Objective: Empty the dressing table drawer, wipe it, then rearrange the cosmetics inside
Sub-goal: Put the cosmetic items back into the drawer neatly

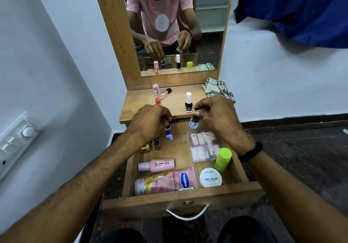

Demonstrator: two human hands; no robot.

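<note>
Blue-labelled and small, the bottle (169, 132) hangs from your left hand (150, 122), fingers pinched on its cap, over the far left of the open drawer (180, 195). Your right hand (216, 114) grips a second little bottle (193, 123) the same way, thumb and fingers closed round its top, above the drawer's far edge.

Just below your left hand, two tiny bottles (156, 143) stand in the far left corner, beside a yellowish one (145, 148) half hidden by your wrist. Under your right hand lies a clear case of false nails (204, 146), and just right of it a lime-green bottle (223, 159) stands upright. Nearer you, a pale pink bottle (156, 165) lies on its side, then the big Vaseline lotion bottle (165, 181) along the near wall, with a white nail polish wipes tub (210, 177) to its right.

Out on the tabletop (143, 103), a dark nail polish with a white cap (188, 103) stands close to your right hand. Far left, a pink-capped stick (156, 94) is upright with a black-capped tube (165, 93) lying behind it. A checked cloth (218, 90) sits crumpled at the far right, below the mirror (177, 26).
</note>
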